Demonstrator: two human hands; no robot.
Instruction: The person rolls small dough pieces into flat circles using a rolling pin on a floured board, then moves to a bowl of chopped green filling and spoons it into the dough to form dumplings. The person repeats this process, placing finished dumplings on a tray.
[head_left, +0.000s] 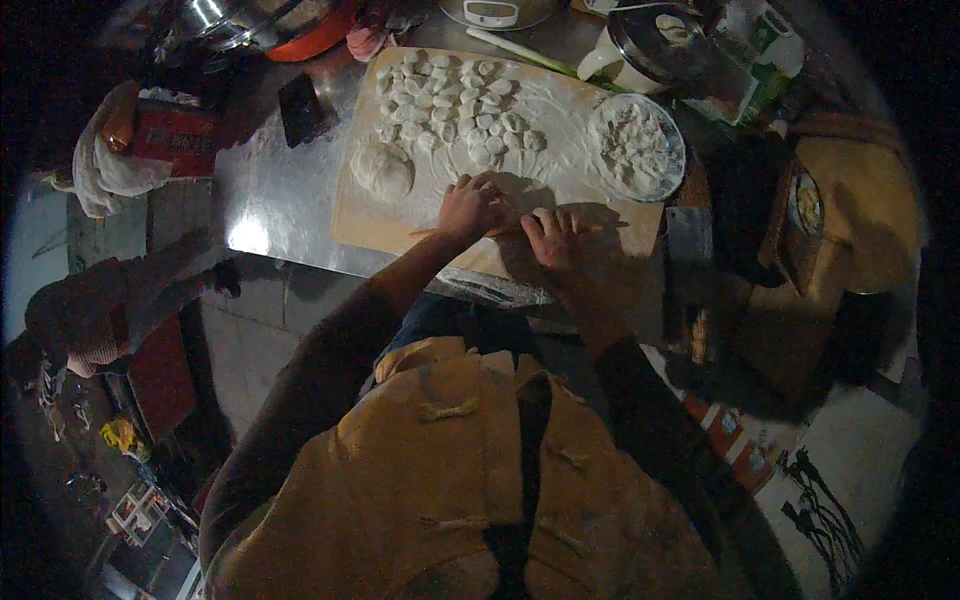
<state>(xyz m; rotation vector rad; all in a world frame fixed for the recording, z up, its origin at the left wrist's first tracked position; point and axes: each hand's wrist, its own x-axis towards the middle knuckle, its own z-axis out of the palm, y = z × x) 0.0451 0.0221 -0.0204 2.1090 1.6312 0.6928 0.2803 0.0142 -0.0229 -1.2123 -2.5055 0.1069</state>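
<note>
My left hand (469, 210) and my right hand (553, 236) rest side by side on a thin wooden rolling pin (422, 232), whose tapered ends stick out past them. The pin lies across the near part of a floured wooden board (352, 217). Whatever lies under my palms is mostly hidden in shadow. Beyond my hands, many small floured dough pieces (442, 97) cover the board's far left area. To the left of my left hand sits a large smooth lump of dough (382, 172). A clear bowl of flour (637, 146) stands at the board's right end.
A dark phone-like slab (298, 110) lies on the metal table (277, 202), left of the board. Behind are a scallion (521, 52), a kitchen scale (491, 13) and a lidded pot (656, 45). A cleaver (688, 232) is at the right edge. A red box (176, 139) stands left.
</note>
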